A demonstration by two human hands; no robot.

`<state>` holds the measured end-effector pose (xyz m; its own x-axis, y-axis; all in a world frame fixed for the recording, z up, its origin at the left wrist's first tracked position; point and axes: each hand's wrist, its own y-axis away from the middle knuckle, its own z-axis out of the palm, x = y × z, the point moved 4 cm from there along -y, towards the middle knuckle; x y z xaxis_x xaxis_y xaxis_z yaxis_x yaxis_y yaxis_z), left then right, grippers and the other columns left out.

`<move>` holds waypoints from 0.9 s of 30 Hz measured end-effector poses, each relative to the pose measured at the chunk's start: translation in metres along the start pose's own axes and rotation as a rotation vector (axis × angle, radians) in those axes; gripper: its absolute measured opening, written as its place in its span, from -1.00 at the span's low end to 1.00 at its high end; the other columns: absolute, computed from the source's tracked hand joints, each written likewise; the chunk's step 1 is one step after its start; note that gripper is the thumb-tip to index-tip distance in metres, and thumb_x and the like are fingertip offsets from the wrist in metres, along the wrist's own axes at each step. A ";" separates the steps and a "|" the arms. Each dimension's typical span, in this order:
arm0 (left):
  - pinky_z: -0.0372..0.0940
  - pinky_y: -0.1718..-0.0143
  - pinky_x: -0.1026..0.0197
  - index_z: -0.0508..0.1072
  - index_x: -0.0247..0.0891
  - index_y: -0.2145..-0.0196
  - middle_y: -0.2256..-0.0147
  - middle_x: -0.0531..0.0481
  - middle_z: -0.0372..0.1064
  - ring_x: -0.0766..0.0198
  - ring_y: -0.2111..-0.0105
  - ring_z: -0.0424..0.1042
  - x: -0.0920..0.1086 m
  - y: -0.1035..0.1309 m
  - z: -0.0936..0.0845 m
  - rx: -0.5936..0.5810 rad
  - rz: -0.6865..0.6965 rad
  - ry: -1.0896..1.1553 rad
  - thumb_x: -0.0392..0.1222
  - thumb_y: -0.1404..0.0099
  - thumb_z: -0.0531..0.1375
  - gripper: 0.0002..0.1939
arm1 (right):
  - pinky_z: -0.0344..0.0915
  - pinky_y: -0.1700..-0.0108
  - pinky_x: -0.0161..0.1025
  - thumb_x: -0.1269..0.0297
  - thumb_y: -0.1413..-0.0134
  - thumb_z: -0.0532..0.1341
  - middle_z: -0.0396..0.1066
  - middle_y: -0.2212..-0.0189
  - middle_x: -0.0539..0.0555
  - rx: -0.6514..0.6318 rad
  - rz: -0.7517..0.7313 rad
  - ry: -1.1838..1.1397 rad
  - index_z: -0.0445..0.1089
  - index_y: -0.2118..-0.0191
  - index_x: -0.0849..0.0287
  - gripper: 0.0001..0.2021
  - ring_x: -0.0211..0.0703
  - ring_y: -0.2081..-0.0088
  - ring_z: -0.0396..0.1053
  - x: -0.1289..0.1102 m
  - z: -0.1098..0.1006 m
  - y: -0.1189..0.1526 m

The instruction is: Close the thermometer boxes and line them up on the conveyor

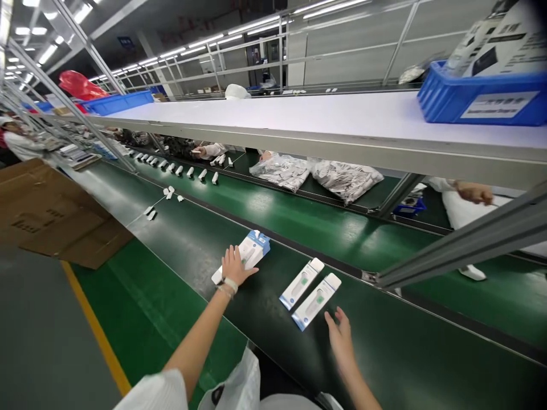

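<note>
White-blue box [317, 302] on worktop [397, 347], just left of and slightly beyond right hand [342, 340], small gap. Long axis diagonal, near-left to far-right; right hand nearer. Right fingers parted, nothing held. Left hand [233, 269] on box stack [254, 248], fingers splayed over top, not closed round it.
</note>
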<state>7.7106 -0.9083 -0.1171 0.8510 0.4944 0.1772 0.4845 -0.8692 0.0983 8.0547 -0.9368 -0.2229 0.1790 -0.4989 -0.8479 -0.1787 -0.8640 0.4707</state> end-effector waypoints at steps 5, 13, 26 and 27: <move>0.13 0.00 0.07 0.01 -0.39 -0.17 -0.11 -0.32 0.10 -0.10 -0.06 0.17 -0.012 -0.051 0.010 -0.184 0.078 -0.022 0.06 0.03 0.25 -0.09 | 0.10 -0.06 0.01 -0.18 0.20 0.15 0.04 -0.10 0.25 0.097 -0.018 -0.047 0.03 -0.14 0.18 -0.20 0.10 0.04 0.25 -0.028 -0.010 0.006; 0.09 -0.01 -0.04 -0.01 -0.37 -0.17 -0.03 -0.34 0.16 -0.18 -0.05 0.17 -0.023 -0.048 -0.016 -0.135 0.122 -0.031 0.05 0.04 0.25 -0.09 | 0.14 -0.05 0.01 -0.15 0.16 0.16 0.04 -0.13 0.25 0.162 -0.067 -0.182 0.01 -0.15 0.15 -0.23 0.10 0.03 0.26 -0.064 0.020 0.032; 0.29 0.04 0.10 0.09 -0.18 -0.07 -0.01 -0.13 0.25 0.11 0.04 0.32 0.125 0.118 -0.082 -0.577 0.673 0.946 -0.23 0.03 0.30 -0.27 | 0.28 0.05 0.00 0.20 0.52 0.47 0.45 0.16 0.12 -0.386 -0.388 -0.645 0.35 0.08 0.12 -0.32 0.06 0.11 0.38 -0.181 0.024 0.103; 0.32 0.09 0.12 0.15 -0.20 -0.03 0.05 -0.10 0.32 0.14 0.09 0.37 0.134 0.122 -0.079 -0.586 0.665 0.935 -0.23 -0.02 0.27 -0.38 | 0.32 0.10 -0.02 0.20 0.48 0.46 0.48 0.25 0.12 -0.284 -0.336 -0.650 0.41 0.18 0.16 -0.44 0.05 0.19 0.42 -0.175 0.013 0.102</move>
<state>7.8679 -0.9485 -0.0039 0.3131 -0.0144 0.9496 -0.3395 -0.9355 0.0977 7.9922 -0.9368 -0.0292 -0.4378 -0.1441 -0.8874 0.0549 -0.9895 0.1337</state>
